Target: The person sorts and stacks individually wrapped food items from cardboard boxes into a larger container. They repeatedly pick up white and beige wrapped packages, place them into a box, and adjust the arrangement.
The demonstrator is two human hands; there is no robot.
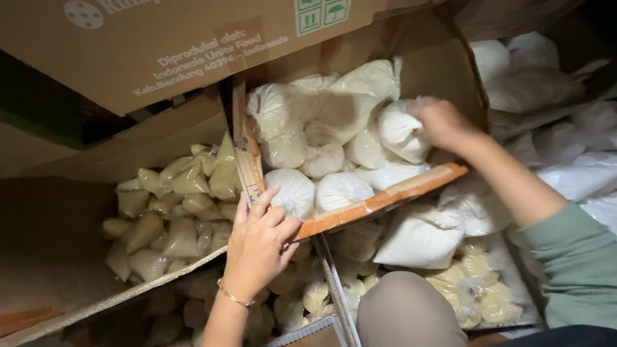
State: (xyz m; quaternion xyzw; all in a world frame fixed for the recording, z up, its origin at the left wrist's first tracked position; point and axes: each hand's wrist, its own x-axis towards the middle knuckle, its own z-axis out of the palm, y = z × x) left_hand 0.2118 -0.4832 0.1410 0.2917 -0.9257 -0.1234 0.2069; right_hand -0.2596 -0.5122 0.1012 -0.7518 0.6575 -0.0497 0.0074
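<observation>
My left hand (260, 241) rests with spread fingers on the near corner of a cardboard box (379, 199), touching a round white bag (292, 189) inside it. My right hand (440, 122) reaches into the same box at its far right side and grips a white powder-filled plastic bag (398, 132). The box is packed with several similar white bags (321, 115). A thin bracelet (232, 297) circles my left wrist, and a green sleeve (572, 263) covers my right arm.
Another open box (160, 138) at the left holds several yellowish cone-shaped bags (173, 212). More white and yellow bags (463, 276) lie lower right and far right. A big printed carton (160, 45) hangs over the top. My knee (405, 311) sits at the bottom.
</observation>
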